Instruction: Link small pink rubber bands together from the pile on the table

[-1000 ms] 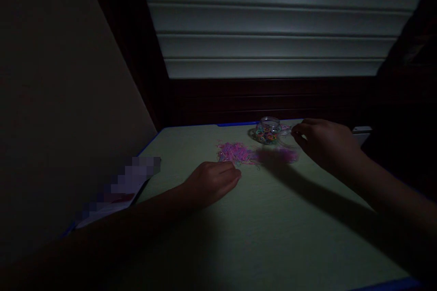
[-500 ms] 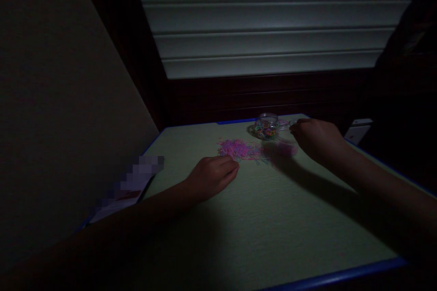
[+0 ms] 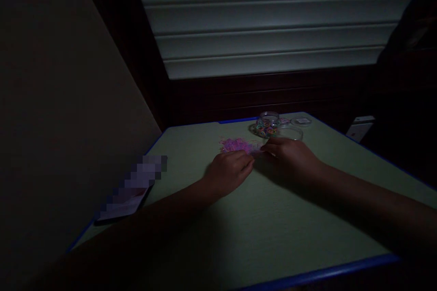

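Green table [image 3: 273, 232] bears a pink pile [image 3: 235, 145]; left hand [image 3: 230, 173] before it, right hand [image 3: 294, 157] rightward; fingers [image 3: 244, 171] curled, grip unclear.

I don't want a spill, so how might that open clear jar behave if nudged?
The clear jar is likely stiff, its round walls holding shape. Tipped, it might roll on that curved body, and the colorful rings inside could spill, since it looks uncovered.
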The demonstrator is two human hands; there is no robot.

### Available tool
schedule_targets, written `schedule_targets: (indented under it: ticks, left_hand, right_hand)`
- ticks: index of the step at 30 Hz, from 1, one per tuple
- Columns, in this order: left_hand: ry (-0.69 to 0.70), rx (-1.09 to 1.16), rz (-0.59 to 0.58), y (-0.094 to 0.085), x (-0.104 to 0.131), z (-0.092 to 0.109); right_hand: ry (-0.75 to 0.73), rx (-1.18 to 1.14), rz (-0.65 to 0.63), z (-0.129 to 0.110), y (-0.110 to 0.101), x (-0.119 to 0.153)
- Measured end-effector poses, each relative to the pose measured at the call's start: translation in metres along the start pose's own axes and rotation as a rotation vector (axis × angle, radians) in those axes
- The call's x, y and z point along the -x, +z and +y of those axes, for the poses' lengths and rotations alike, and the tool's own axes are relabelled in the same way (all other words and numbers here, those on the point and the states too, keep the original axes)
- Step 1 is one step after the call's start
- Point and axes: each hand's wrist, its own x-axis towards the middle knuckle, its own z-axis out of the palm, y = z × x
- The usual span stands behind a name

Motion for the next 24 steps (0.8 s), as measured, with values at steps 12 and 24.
schedule_targets:
  ticks: [12, 24]
  left_hand:
    - [-0.146, 0.028, -0.062, 0.004, 0.003, 0.005]
    - [-0.195, 0.065, -0.091, 0.004, 0.002, 0.003]
  right_hand:
    - [0.183, -0.461, 0.162, -0.005, 0.028, 0.008]
    - [0.210, -0.374, 0.036, -0.007, 0.027, 0.008]
